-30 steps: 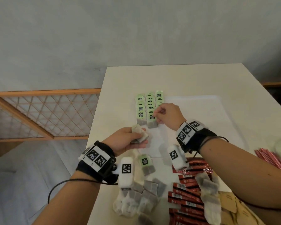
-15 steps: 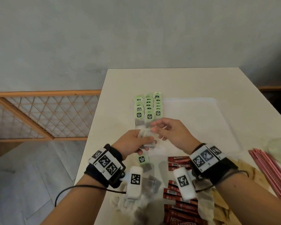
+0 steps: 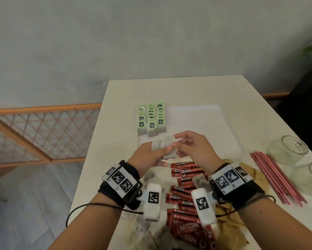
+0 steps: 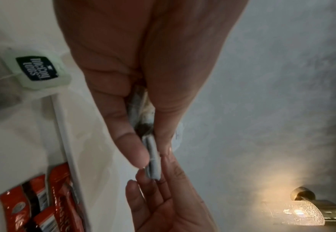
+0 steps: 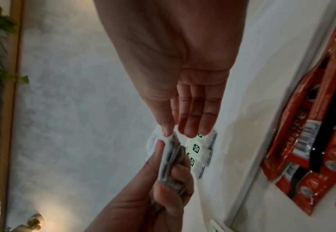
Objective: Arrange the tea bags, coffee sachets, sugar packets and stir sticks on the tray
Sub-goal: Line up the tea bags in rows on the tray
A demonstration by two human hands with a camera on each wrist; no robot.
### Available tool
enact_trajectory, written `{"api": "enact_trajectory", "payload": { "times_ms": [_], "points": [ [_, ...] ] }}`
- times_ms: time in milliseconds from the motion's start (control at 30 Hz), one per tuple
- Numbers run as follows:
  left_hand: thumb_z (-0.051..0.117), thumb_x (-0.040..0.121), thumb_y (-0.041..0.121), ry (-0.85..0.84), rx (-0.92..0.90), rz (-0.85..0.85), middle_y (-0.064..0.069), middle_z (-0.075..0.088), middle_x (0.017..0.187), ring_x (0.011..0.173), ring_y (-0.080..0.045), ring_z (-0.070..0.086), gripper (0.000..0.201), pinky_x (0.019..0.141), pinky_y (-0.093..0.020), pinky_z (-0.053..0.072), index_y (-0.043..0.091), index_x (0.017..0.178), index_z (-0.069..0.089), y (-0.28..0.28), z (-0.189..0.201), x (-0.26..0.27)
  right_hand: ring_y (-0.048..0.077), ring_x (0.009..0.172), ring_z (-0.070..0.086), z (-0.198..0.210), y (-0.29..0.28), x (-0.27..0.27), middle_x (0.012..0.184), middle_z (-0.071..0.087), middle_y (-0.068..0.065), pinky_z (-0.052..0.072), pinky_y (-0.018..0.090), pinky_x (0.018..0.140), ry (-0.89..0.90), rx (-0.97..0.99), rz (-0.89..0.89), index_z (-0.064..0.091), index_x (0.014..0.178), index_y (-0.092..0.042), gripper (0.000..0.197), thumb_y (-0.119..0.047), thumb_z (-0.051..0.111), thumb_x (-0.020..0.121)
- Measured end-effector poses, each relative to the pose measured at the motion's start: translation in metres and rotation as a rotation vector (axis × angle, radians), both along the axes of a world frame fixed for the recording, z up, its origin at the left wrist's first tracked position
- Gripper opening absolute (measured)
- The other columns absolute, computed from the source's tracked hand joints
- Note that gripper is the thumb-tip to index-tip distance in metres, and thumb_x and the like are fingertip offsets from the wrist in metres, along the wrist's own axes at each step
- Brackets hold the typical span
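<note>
White tabletop (image 3: 187, 89), tray (image 3: 196, 123) mid-table; I hold a small stack of tea bags (image 3: 163, 147), grey pouches pressed flat, above the tray's near-left corner, clamped in my left hand (image 3: 146, 159) as a magazine; my right hand (image 3: 193, 150) seems to pinch one off for the green-tagged rows (image 3: 150, 120); coffee sachets (image 3: 184, 177) wait nearer.

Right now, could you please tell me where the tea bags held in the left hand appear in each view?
Head: held tea bags at centre, gripped by left hand.
Left wrist: held tea bags just below centre.
Right wrist: held tea bags below centre.
Shared landmark: red coffee sachets, in all three.
</note>
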State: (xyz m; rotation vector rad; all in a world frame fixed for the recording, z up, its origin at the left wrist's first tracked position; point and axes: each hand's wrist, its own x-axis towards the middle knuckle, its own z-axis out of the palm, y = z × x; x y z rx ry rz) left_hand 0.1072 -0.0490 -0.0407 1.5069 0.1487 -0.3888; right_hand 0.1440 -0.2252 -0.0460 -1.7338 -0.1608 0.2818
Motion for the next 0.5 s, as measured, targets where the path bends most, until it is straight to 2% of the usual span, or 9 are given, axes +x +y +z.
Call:
{"api": "enact_trajectory", "payload": {
  "times_ms": [67, 133, 233, 400, 500],
  "points": [
    [0.067, 0.091, 0.023, -0.009, 0.011, 0.018, 0.008, 0.070, 0.079, 0.064, 0.000, 0.063, 0.026, 0.056, -0.018, 0.051, 0.012, 0.115, 0.069, -0.004, 0.000, -0.003, 0.016, 0.066, 0.067, 0.002, -0.002, -0.004, 0.083, 0.071, 0.009, 0.060, 0.033, 0.068, -0.001, -0.036, -0.001, 0.068, 0.104, -0.015, 0.021, -0.019, 0.074, 0.084],
    [0.069, 0.089, 0.021, -0.017, 0.041, 0.040, 0.005, 0.067, 0.077, 0.057, -0.001, 0.056, 0.025, 0.050, -0.018, 0.046, 0.009, 0.112, 0.070, -0.008, 0.000, -0.004, 0.014, 0.066, 0.067, 0.004, -0.003, -0.008, 0.086, 0.071, 0.010, 0.058, 0.031, 0.067, 0.005, -0.049, -0.006, 0.069, 0.100, -0.015, 0.017, -0.019, 0.074, 0.085],
    [0.072, 0.086, 0.021, -0.033, 0.051, 0.053, -0.002, 0.066, 0.085, 0.061, -0.005, 0.054, 0.027, 0.048, -0.019, 0.045, 0.010, 0.111, 0.070, -0.011, 0.001, -0.006, 0.012, 0.064, 0.065, 0.006, -0.004, -0.011, 0.083, 0.070, 0.006, 0.057, 0.029, 0.066, 0.028, -0.048, -0.025, 0.070, 0.096, -0.013, 0.013, -0.021, 0.071, 0.087],
    [0.070, 0.088, 0.021, -0.032, 0.050, 0.032, -0.001, 0.068, 0.086, 0.063, -0.004, 0.059, 0.028, 0.051, -0.019, 0.048, 0.007, 0.112, 0.067, -0.012, 0.002, -0.009, 0.015, 0.067, 0.064, 0.004, -0.002, -0.014, 0.080, 0.071, 0.009, 0.056, 0.030, 0.069, 0.039, -0.036, -0.001, 0.070, 0.089, -0.009, 0.015, -0.024, 0.069, 0.089],
    [0.065, 0.093, 0.020, -0.018, -0.002, 0.125, -0.002, 0.069, 0.086, 0.062, -0.003, 0.061, 0.024, 0.054, -0.021, 0.052, 0.008, 0.114, 0.065, -0.011, 0.003, -0.013, 0.013, 0.061, 0.064, 0.004, -0.003, -0.014, 0.073, 0.068, 0.006, 0.056, 0.027, 0.065, -0.007, -0.041, -0.068, 0.067, 0.085, -0.005, 0.019, -0.023, 0.070, 0.088]
  ]
}}
